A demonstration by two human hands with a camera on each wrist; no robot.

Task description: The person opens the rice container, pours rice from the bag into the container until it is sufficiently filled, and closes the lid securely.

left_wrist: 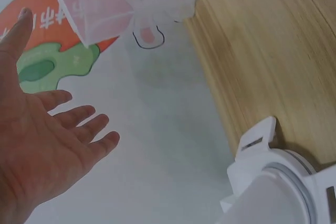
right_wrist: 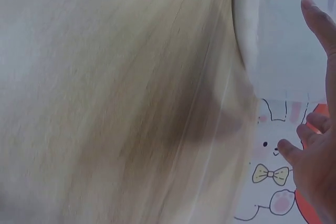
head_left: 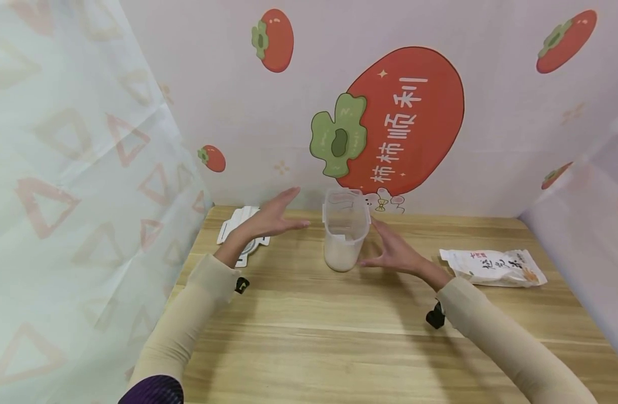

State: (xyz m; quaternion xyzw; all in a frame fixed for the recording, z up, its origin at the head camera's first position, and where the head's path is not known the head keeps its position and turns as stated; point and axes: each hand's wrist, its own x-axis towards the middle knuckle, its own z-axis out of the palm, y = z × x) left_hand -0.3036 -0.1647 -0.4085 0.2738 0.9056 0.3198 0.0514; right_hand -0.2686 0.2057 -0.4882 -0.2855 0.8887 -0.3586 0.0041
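A clear plastic container (head_left: 344, 235) stands upright on the wooden table (head_left: 339, 336), its bottom part filled with white grains; it also shows in the wrist views (left_wrist: 126, 3) (right_wrist: 283, 45). My left hand (head_left: 275, 217) hovers to its left with straight fingers, palm facing it, a gap between them; the palm (left_wrist: 47, 145) holds nothing. My right hand (head_left: 392, 249) is spread just right of the container, thumb near its base; I cannot tell if it touches. A white lid (head_left: 243, 231) (left_wrist: 278, 182) lies under the left wrist.
A white printed bag (head_left: 493, 267) lies flat on the table at the right. A wall cloth with a persimmon picture (head_left: 400, 118) closes the back, and a patterned curtain (head_left: 72, 185) hangs along the left side.
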